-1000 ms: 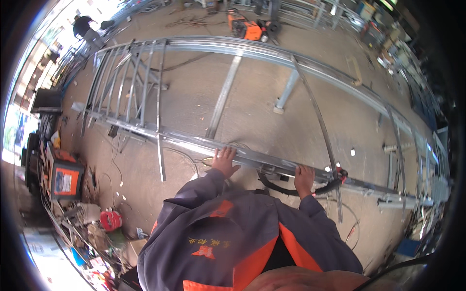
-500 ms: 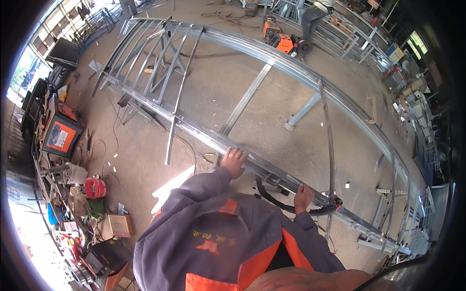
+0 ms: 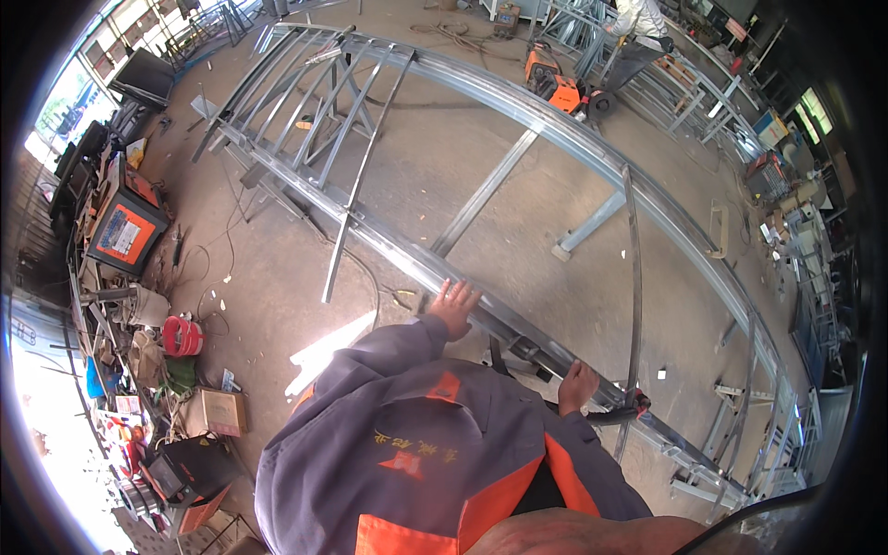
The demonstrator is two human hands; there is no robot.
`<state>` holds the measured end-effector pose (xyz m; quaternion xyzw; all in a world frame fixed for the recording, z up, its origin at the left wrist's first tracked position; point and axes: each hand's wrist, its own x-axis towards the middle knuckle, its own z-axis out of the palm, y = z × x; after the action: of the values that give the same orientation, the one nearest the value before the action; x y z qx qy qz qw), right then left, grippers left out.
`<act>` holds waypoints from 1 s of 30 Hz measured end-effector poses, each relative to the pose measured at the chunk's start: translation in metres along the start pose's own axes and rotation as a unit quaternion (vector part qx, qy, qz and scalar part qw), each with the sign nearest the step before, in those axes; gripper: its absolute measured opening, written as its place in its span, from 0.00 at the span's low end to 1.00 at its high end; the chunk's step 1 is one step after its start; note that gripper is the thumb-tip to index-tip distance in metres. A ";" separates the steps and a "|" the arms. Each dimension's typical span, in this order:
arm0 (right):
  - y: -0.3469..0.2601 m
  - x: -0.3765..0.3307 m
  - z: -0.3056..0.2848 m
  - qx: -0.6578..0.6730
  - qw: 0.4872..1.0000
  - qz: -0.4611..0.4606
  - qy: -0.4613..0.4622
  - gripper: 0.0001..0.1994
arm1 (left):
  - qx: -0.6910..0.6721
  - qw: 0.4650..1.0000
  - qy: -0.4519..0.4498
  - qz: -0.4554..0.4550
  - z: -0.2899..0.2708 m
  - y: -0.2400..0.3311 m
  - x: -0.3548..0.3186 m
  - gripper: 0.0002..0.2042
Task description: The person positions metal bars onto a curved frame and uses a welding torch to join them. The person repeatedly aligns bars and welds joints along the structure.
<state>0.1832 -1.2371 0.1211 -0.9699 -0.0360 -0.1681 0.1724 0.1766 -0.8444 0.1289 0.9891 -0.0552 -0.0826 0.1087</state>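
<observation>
A long metal frame (image 3: 370,231) of silvery rails and crossbars stretches diagonally in front of me. My left hand (image 3: 453,308) lies on its near rail with the fingers stretched out. Farther right along this rail, my right hand (image 3: 578,386) is closed over the edge, its fingers curled on the metal. A thick black cable (image 3: 610,417) runs beside my right wrist, toward a small red part (image 3: 641,400) at the rail. One thin dark bar (image 3: 635,296) crosses the frame just beyond that part. Under my left sleeve the near side of the rail is hidden.
Orange machines (image 3: 560,91) stand on the floor beyond the frame, near a bending co-worker (image 3: 638,37). At left are an orange-and-black box (image 3: 125,231), a red bucket (image 3: 182,337) and a cardboard box (image 3: 224,412). Pliers (image 3: 400,298) lie on the floor by the near rail.
The whole view has shifted slightly, so the frame appears farther right. Both hands remain at the near rail. Less of the black cable shows below it. The co-worker's upper body has come into view.
</observation>
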 end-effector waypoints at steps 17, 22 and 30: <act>-0.001 0.001 -0.002 -0.005 1.000 -0.008 0.016 0.11 | 0.004 1.000 -0.004 -0.004 0.000 0.002 0.001 0.46; -0.002 0.002 -0.004 0.011 1.000 0.007 -0.002 0.11 | 0.001 1.000 -0.030 -0.003 -0.006 0.002 0.001 0.45; 0.000 0.001 0.001 -0.010 1.000 0.001 0.003 0.13 | -0.009 1.000 -0.019 -0.001 -0.014 0.003 -0.004 0.44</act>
<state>0.1847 -1.2371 0.1203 -0.9711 -0.0331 -0.1712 0.1627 0.1751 -0.8445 0.1435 0.9863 -0.0557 -0.1019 0.1168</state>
